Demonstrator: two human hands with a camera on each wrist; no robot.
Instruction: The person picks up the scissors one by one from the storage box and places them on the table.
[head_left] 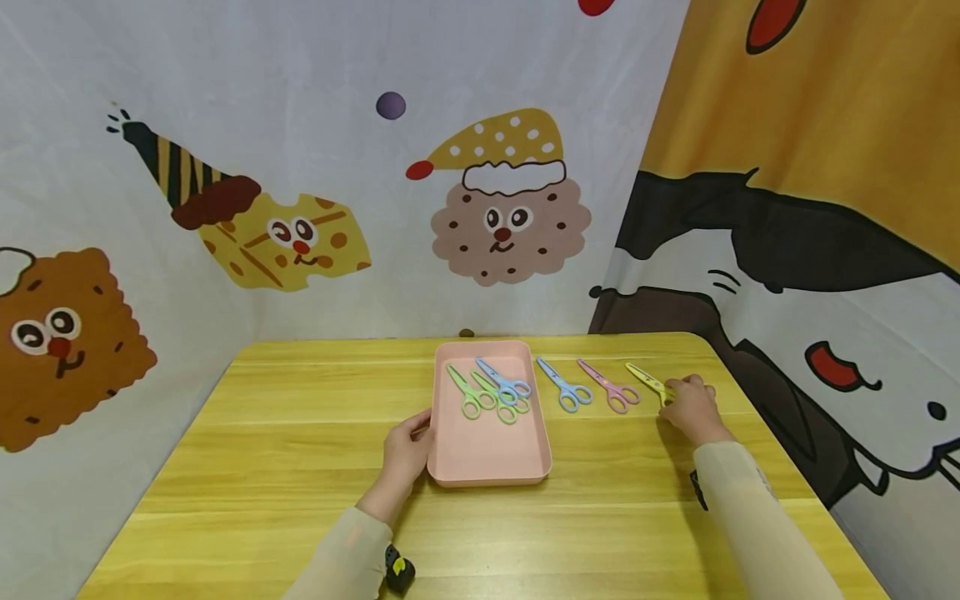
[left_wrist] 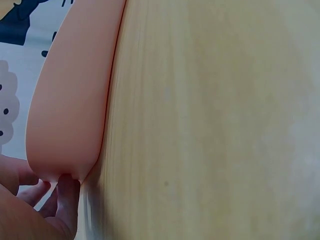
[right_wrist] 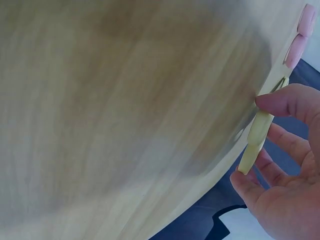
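My left hand (head_left: 406,446) grips the left side of a pink tray (head_left: 491,458); in the left wrist view its fingertips sit against the tray's outer wall (left_wrist: 70,110). Two green scissors (head_left: 471,402) and a pair of blue scissors (head_left: 510,389) lie overlapping inside the tray's far half. Over at the right, my right hand (head_left: 693,408) holds a pair of yellow scissors (head_left: 647,379) by the handles. Seen from the right wrist, thumb and fingers pinch the yellow handle loops (right_wrist: 257,130), close over the table.
Between tray and right hand lie a second pair of blue scissors (head_left: 566,390) and a pair of pink scissors (head_left: 611,390), blades pointing away. The wooden table (head_left: 300,433) ends at a far edge before a cartoon-printed cloth (head_left: 337,150).
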